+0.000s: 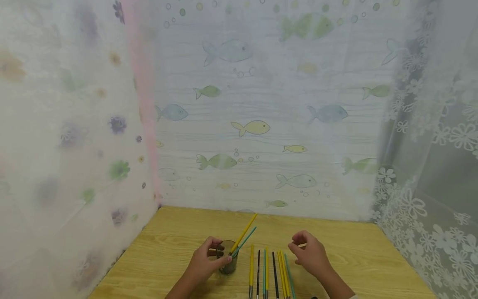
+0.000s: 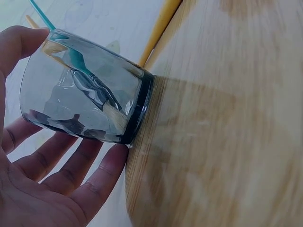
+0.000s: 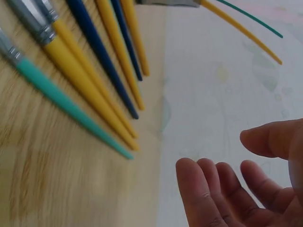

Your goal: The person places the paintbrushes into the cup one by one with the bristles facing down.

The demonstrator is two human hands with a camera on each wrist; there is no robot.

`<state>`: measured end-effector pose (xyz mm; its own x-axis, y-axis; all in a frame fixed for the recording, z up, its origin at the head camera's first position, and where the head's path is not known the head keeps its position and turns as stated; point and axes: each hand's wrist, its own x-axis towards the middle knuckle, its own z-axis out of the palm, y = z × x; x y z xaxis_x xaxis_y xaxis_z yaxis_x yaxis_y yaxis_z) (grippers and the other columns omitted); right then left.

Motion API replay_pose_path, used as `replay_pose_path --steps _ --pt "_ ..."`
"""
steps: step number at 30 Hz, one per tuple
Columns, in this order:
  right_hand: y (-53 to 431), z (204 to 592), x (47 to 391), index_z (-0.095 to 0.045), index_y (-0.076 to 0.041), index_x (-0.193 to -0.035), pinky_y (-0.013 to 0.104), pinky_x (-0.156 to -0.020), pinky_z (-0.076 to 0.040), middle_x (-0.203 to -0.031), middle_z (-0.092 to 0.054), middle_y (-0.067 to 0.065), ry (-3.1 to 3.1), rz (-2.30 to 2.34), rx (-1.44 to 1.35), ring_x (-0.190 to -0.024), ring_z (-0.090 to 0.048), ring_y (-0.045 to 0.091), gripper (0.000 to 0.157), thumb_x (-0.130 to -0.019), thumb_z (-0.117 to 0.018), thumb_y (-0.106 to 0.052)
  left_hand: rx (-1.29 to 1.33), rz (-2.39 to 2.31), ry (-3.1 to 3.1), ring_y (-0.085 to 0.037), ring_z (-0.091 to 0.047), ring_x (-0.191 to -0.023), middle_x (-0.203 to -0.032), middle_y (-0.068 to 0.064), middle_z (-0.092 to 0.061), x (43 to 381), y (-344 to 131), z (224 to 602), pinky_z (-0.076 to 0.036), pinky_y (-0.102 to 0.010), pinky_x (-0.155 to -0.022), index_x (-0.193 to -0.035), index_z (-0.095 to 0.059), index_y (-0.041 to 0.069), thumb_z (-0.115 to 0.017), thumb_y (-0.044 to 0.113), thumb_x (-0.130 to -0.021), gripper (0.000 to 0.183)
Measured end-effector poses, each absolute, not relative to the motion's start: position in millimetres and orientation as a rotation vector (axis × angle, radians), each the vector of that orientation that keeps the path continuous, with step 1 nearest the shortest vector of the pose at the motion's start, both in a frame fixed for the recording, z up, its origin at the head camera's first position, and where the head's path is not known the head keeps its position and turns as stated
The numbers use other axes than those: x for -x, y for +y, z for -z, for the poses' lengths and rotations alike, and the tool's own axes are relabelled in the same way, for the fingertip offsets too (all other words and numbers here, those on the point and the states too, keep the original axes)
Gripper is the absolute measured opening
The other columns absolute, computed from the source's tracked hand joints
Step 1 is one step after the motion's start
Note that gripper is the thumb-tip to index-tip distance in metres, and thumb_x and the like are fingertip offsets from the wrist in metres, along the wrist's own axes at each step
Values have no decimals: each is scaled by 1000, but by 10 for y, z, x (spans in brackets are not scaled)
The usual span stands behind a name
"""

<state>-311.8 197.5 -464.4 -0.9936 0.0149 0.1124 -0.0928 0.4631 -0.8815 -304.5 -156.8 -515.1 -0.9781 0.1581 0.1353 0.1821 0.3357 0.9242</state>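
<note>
My left hand (image 1: 203, 261) holds a smoky glass tumbler (image 1: 228, 268), thumb at the rim and fingers along the far side. Inside the tumbler (image 2: 71, 94) lean a yellow paintbrush (image 1: 245, 232) and a teal paintbrush (image 1: 247, 237), bristles down and handles slanting up to the right. Several more brushes lie side by side on the table, among them a yellow brush (image 1: 252, 265), a dark blue brush (image 3: 104, 59) and a teal brush (image 3: 71, 109). Right of that row hovers my right hand (image 1: 311, 254), its fingers loosely bent with nothing between them.
The wood-grain table (image 1: 347, 249) ends at a fish-patterned sheet (image 1: 254, 174) behind. A flower-patterned sheet (image 1: 74, 174) hangs on the left, and a lacy curtain (image 1: 422, 199) on the right. A small dark object (image 1: 314, 297) shows at the bottom edge.
</note>
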Motion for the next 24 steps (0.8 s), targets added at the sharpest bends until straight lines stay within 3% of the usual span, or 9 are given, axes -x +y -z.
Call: replay_pose_path --steps 7,15,18,24 --pt "2072 4706 3089 -65 3 -117 35 -56 -61 -100 -66 7 -2745 -1486 -51 -74 -67 20 32 -93 -76 -14 323 1751 -2555 -34 -65 -117 -130 -15 -62 3074 -1574 5181 -62 -41 -78 -135 -57 11 -83 44 -88 63" --pt "2194 4835 3088 -61 10 -121 35 -55 -60 -106 -63 17 -2882 -1440 -13 -75 -66 21 40 -91 -76 -11 330 1745 -2557 -33 -65 -116 -130 -15 -63 3090 -1527 5208 -62 -42 -79 -135 -55 9 -83 44 -88 65" --pt "2189 4856 3074 -61 12 -120 36 -53 -59 -102 -66 16 -2909 -1396 -47 -68 -66 21 42 -89 -77 -11 327 1736 -2551 -33 -66 -115 -130 -16 -63 3083 -1522 5199 -62 -42 -79 -134 -55 8 -83 44 -88 65" --pt "2138 4865 3029 -61 15 -118 39 -66 -61 -91 -70 8 -2960 -1296 -189 -64 -66 17 42 -88 -76 -10 307 1733 -2542 -32 -67 -114 -128 -15 -64 3099 -1536 5208 -62 -41 -79 -133 -56 8 -84 43 -87 65"
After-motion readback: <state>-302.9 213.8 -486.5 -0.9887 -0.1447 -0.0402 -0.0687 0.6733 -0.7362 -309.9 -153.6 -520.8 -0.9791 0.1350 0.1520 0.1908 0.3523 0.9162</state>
